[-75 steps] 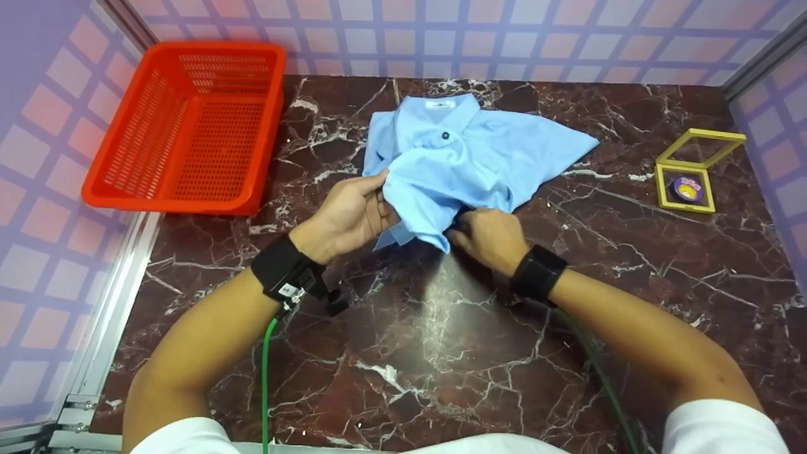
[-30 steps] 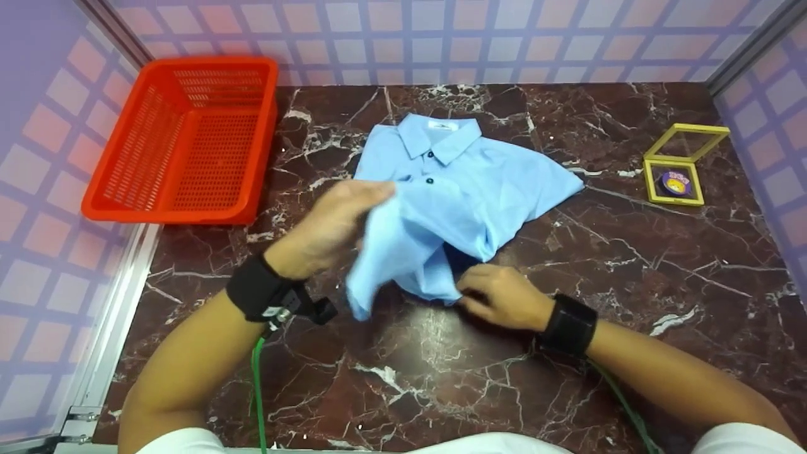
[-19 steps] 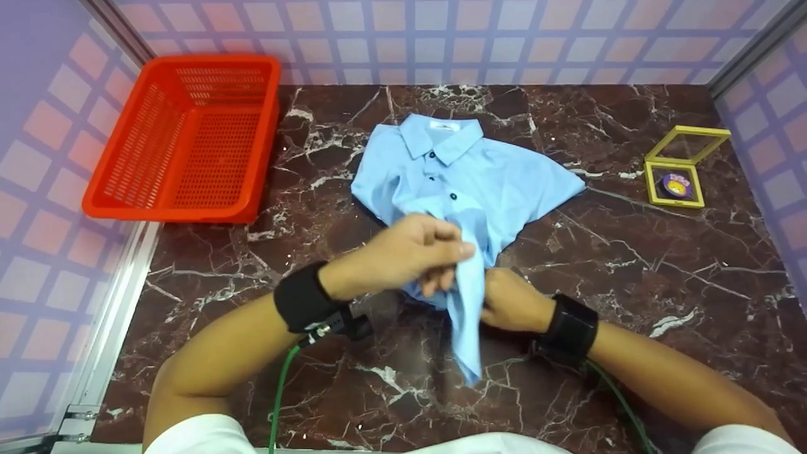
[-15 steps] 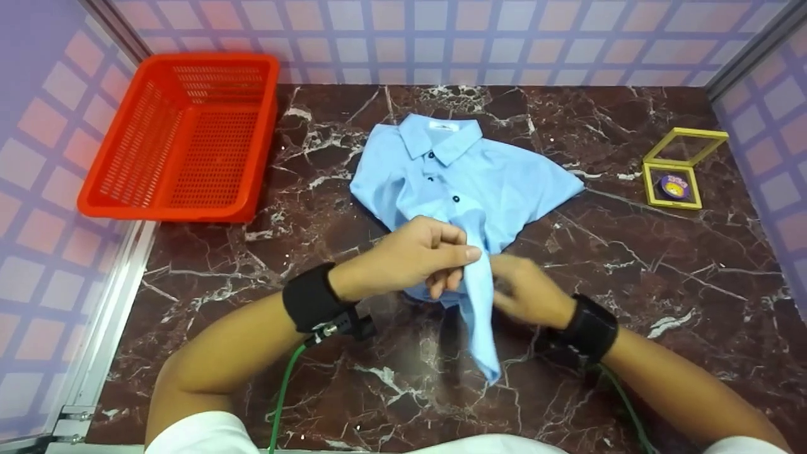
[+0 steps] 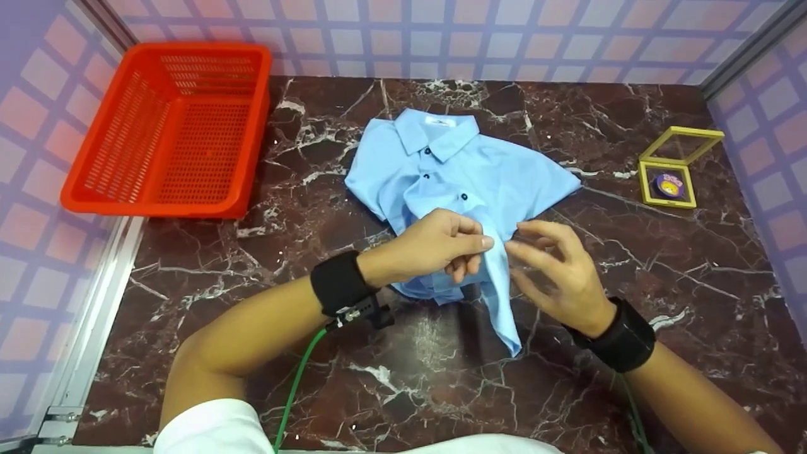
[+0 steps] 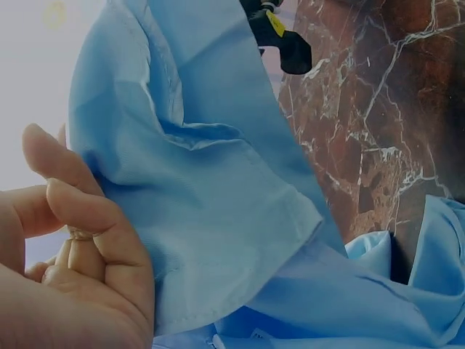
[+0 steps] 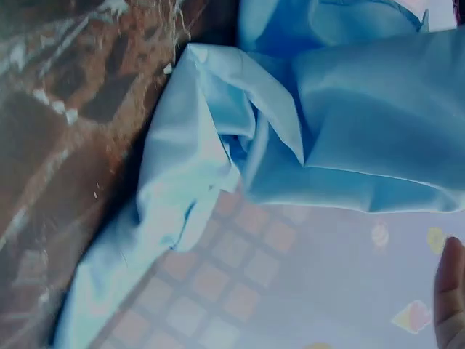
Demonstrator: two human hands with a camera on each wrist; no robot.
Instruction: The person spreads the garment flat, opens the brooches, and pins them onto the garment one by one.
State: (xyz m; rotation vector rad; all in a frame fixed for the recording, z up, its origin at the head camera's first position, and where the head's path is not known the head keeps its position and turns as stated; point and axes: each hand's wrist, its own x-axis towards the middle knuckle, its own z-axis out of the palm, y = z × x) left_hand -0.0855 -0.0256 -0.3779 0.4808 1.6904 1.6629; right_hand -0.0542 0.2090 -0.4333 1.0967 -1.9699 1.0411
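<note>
A light blue button-up shirt (image 5: 504, 170) lies on the dark marbled table, collar away from me, its lower part bunched up. My left hand (image 5: 435, 246) pinches a raised fold of the shirt between thumb and fingers, and a pointed end hangs below it. The left wrist view has this hand (image 6: 87, 240) beside a lifted flap of cloth (image 6: 203, 203). To the right of the fold, my right hand (image 5: 561, 271) has its fingers spread and slightly bent, fingertips close to the cloth. A finger (image 7: 452, 291) of it shows at the right wrist view's edge, apart from the fabric.
At the back left stands a red plastic basket (image 5: 258, 139). A small yellow display frame (image 5: 668, 203) with its lid raised sits at the right, a round purple badge (image 5: 669, 185) inside. Patterned panels (image 5: 492, 38) close off the back and sides.
My left hand has carried its pinched fold of the shirt to the right. My right hand has come off the lower hem and moved up and right, its fingers now spread.
</note>
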